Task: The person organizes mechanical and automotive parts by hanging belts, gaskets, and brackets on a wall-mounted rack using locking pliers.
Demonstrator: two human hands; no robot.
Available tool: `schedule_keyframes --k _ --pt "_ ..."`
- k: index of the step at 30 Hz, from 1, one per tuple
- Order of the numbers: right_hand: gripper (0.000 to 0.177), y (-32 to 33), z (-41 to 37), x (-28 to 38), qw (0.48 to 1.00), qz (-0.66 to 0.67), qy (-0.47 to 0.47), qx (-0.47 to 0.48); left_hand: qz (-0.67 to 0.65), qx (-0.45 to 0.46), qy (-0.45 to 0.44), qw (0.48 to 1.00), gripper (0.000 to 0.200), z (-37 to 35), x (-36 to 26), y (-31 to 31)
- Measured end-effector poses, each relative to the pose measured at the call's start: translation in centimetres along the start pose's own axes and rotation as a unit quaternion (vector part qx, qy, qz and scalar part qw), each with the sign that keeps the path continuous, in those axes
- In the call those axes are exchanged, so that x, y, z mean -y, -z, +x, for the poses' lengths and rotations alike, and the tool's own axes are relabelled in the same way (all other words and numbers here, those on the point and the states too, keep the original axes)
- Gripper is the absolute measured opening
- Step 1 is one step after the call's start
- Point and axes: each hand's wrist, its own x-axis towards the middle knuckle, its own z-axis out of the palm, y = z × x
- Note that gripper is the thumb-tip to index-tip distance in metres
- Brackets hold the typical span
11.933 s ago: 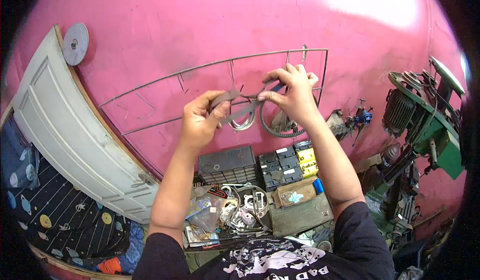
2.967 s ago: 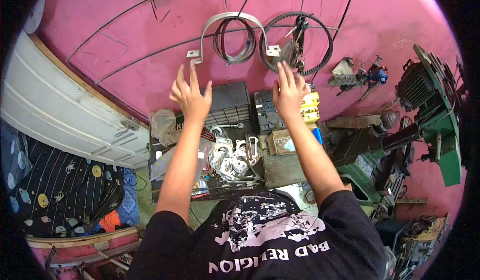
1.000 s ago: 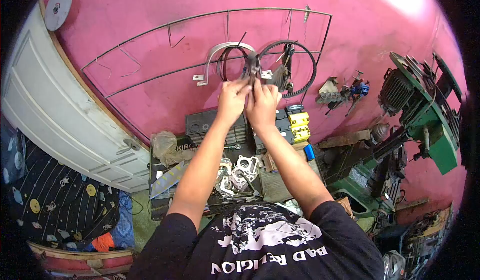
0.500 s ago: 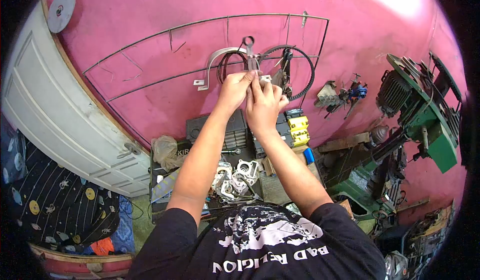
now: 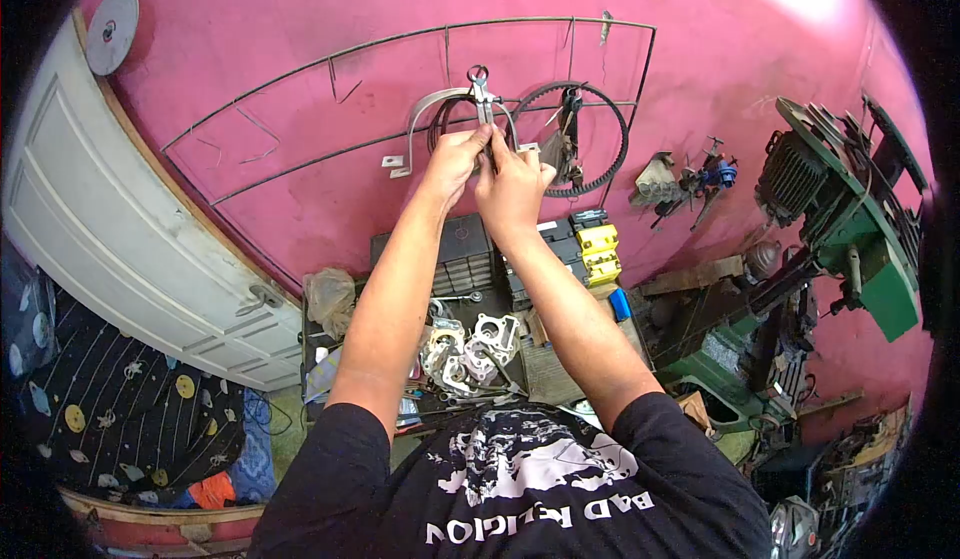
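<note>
Both arms stretch out before the pink wall, and the hands meet at a small metal tool. It looks like a spring caliper (image 5: 482, 92), with a round spring bow at the top and slim legs pointing down. My left hand (image 5: 456, 166) pinches the lower legs between thumb and fingers. My right hand (image 5: 512, 193) is closed against the same legs from the right. The leg tips are hidden by the fingers. Behind the hands, a curved light metal band (image 5: 416, 124) and a black toothed belt (image 5: 622, 139) hang on a wall rack (image 5: 350, 52).
Below is a workbench (image 5: 560, 374) with metal gasket-like parts (image 5: 490, 334), a black crate (image 5: 460, 249), yellow-and-black boxes (image 5: 598, 249) and a plastic bag (image 5: 328, 294). A green drill press (image 5: 850, 229) stands at right, a white door (image 5: 140, 199) at left.
My hands and the caliper have shifted slightly left and up in view. The caliper's legs now show more clearly. Both hands keep hold of it.
</note>
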Motion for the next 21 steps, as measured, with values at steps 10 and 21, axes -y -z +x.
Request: schedule_keyframes --k 10,21 --pt "0.045 -1.7 -1.6 -1.1 0.998 -0.016 -0.006 0.068 -0.037 -0.016 0.030 0.999 0.034 0.1 3.8 2.1" --pt "0.059 -2.5 -3.3 -2.4 0.995 -0.048 0.010 0.089 0.009 -0.026 0.033 0.999 0.038 -0.7 5.1 3.2"
